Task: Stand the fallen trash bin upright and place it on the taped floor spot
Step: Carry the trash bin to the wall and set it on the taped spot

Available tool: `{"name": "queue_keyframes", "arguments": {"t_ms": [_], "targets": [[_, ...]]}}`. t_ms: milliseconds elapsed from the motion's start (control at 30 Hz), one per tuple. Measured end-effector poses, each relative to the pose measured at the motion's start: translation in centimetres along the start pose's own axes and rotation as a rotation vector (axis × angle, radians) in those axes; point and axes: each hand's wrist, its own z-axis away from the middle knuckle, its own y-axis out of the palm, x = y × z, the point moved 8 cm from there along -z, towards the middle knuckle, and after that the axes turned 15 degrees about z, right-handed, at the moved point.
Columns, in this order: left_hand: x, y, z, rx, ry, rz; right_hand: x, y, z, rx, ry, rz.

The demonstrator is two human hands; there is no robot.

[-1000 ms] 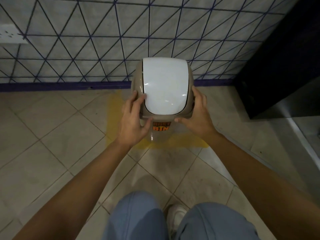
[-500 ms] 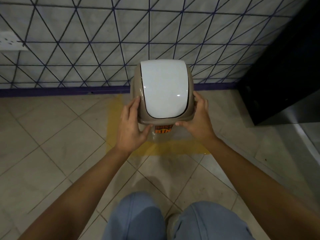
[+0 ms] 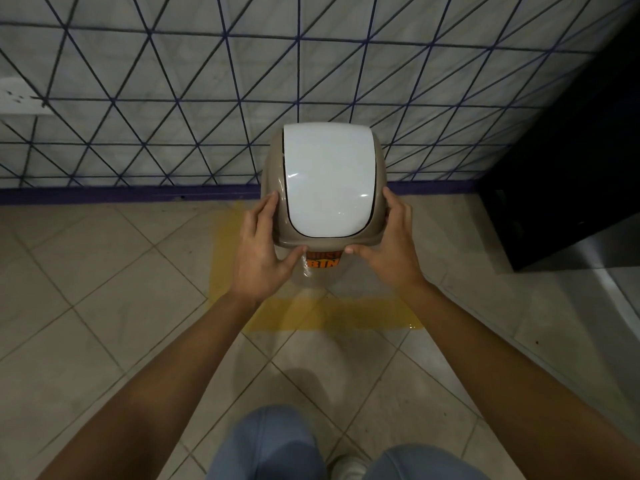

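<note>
A beige trash bin [image 3: 325, 237] with a white swing lid stands upright, seen from above, with an orange label on its front. It sits inside the yellow taped outline [image 3: 332, 317] on the floor, close to the wall. My left hand [image 3: 259, 251] holds the lid's left side, thumb under the front rim. My right hand [image 3: 388, 251] holds the right side the same way. The bin's lower body is mostly hidden under the lid.
A tiled wall [image 3: 173, 98] with dark diagonal lines and a purple skirting runs behind the bin. A black cabinet [image 3: 571, 168] stands at the right. My knees in blue trousers [image 3: 270, 445] are at the bottom. Beige floor tiles spread to the left.
The view has shifted slightly so the bin sits a little lower in frame. Both hands stay on the lid's sides, and the bin stays upright inside the tape.
</note>
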Motion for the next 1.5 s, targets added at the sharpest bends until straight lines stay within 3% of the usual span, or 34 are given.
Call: {"name": "queue_keyframes", "arguments": {"t_ms": [1500], "targets": [[2.7,1.6,-7.8,-0.054,-0.208,0.048,0.3,0.2,-8.3,-0.001,0.036,0.05]]}}
